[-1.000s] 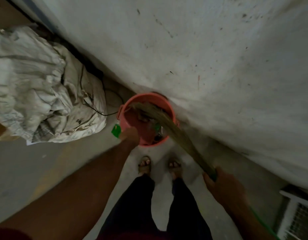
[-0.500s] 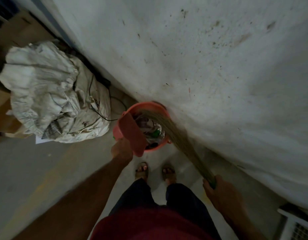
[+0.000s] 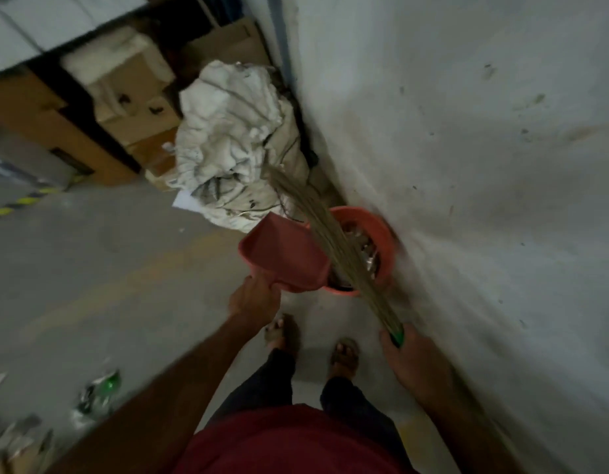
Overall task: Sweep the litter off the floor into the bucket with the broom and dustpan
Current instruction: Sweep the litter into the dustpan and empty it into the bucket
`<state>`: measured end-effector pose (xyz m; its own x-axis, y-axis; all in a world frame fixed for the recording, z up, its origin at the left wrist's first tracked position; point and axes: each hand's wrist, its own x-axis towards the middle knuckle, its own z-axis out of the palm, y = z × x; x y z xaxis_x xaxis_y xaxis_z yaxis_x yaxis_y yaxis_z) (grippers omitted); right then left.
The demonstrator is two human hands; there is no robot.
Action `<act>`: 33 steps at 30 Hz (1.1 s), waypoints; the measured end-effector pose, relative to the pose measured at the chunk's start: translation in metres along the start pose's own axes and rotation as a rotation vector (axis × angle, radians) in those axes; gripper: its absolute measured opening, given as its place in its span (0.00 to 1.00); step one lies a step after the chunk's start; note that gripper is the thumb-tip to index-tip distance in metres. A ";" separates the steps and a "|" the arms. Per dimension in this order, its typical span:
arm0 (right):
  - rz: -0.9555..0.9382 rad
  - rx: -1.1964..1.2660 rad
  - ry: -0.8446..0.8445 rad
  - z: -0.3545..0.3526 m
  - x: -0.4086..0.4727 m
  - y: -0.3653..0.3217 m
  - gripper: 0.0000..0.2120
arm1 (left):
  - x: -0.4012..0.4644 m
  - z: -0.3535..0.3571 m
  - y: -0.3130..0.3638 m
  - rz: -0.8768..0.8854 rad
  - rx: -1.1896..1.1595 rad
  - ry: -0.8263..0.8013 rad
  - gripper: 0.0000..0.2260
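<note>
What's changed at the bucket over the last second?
The left hand has lifted the dustpan out of the bucket, and the broom bristles have swung up past its rim. Both grips and the bucket's spot by the wall are unchanged.

No text, label, brand or number can be read on anything here.

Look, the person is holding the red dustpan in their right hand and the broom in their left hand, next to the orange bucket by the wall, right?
Not quite: the hands are swapped. In the head view the left hand holds the red dustpan, and the right hand grips the broom at its green handle. The rest is right: both are at the orange bucket beside the wall.
</note>
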<state>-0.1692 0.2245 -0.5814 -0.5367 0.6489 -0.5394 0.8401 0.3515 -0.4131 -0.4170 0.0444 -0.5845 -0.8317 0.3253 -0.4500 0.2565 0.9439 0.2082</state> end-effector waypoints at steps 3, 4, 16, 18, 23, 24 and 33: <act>-0.123 -0.002 -0.008 0.001 0.003 -0.034 0.16 | -0.030 -0.013 -0.029 -0.090 -0.093 0.115 0.19; -0.186 0.004 0.005 0.003 0.002 -0.045 0.15 | -0.039 -0.017 -0.041 -0.107 -0.111 0.143 0.19; -0.627 -0.280 -0.125 0.097 -0.066 -0.193 0.16 | -0.158 -0.029 -0.246 -0.567 -0.386 0.365 0.17; -0.682 -0.335 -0.148 0.126 -0.086 -0.219 0.18 | -0.182 -0.024 -0.289 -0.625 -0.435 0.391 0.16; -0.794 -0.477 -0.217 0.203 -0.141 -0.275 0.17 | -0.243 -0.004 -0.395 -0.786 -0.557 0.414 0.16; -0.810 -0.495 -0.228 0.219 -0.152 -0.285 0.17 | -0.254 0.000 -0.415 -0.816 -0.579 0.410 0.16; -0.954 -0.743 -0.333 0.334 -0.225 -0.358 0.19 | -0.349 0.042 -0.541 -1.050 -0.687 0.493 0.13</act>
<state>-0.3757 -0.2727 -0.5579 -0.8572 -0.2372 -0.4571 -0.1107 0.9517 -0.2863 -0.2450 -0.5772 -0.5767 -0.6072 -0.7195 -0.3372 -0.7818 0.4651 0.4153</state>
